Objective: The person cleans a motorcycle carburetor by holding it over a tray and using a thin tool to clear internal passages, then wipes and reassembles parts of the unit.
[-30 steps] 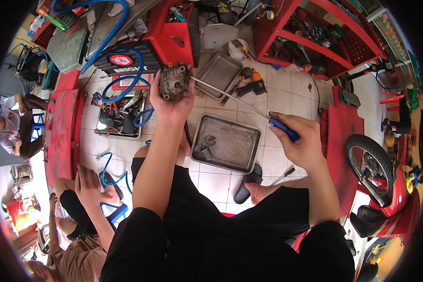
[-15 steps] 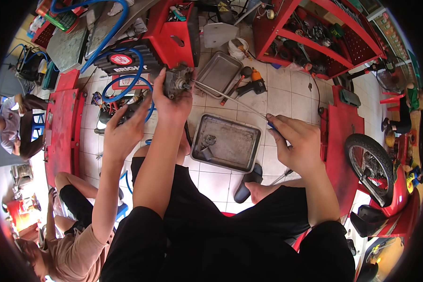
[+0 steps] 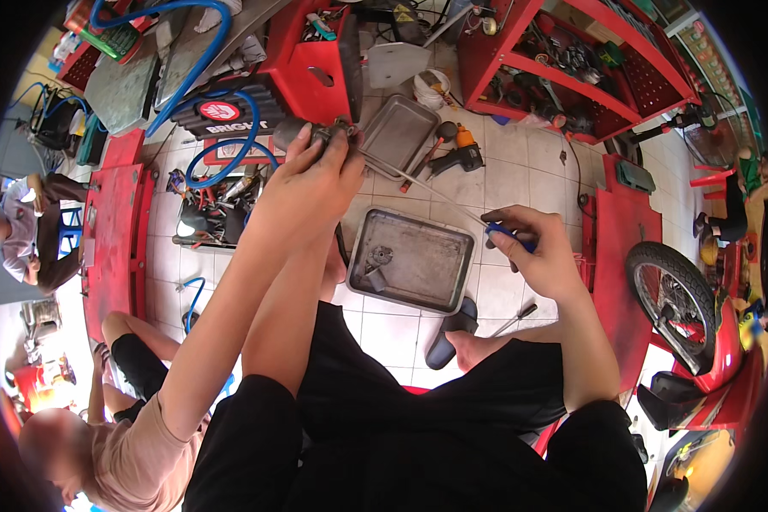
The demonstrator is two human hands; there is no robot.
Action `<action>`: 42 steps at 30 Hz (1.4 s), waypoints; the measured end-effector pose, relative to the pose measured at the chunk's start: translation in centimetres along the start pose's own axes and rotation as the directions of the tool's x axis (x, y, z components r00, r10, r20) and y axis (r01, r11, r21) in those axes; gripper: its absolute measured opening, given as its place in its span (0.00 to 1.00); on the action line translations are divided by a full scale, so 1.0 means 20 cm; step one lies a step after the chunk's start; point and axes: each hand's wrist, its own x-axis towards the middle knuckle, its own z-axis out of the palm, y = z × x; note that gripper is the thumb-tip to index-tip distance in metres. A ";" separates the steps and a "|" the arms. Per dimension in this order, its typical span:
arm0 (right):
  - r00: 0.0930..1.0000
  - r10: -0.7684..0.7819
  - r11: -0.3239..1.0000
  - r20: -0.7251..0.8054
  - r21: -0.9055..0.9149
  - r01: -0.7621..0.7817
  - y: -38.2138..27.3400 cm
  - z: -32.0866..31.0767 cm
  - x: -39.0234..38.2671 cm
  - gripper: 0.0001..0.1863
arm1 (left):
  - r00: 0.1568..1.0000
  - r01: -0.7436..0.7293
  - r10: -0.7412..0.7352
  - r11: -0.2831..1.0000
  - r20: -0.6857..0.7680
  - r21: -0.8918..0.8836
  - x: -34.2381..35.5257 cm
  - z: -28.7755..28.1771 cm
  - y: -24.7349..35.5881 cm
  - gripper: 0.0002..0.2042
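My right hand (image 3: 533, 253) is closed round the blue handle of a long screwdriver (image 3: 444, 194). Its thin shaft runs up and left to a dark metal housing (image 3: 337, 130). Around that housing is my left hand, mostly covered by a co-worker's hand (image 3: 307, 183) reaching in from the left; my left wrist (image 3: 309, 264) shows below. The co-worker's fingers lie on the housing. Whether the screwdriver tip touches it is hidden. Beneath, on the floor, a metal tray (image 3: 431, 269) holds a small toothed part (image 3: 381, 254) and a cylindrical piece (image 3: 375, 277).
A second tray (image 3: 397, 128), an orange-black power tool (image 3: 465, 152) and a hammer (image 3: 427, 155) lie beyond. Another screwdriver (image 3: 519, 317) rests near my right foot. Red shelving (image 3: 495, 60) stands far right, a motorcycle wheel (image 3: 672, 307) at right. A blue hose (image 3: 252, 128) coils at left.
The co-worker's hand has moved right, onto the housing and over my left hand. My right hand has turned, showing more of the blue handle. The co-worker leans differently.
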 end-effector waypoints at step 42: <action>0.951 -0.234 0.971 -0.204 -0.100 0.217 0.03 -0.03 0.08 0.14 | 0.849 0.135 -0.445 -0.337 0.284 -0.932 0.07 0.12 0.04 0.14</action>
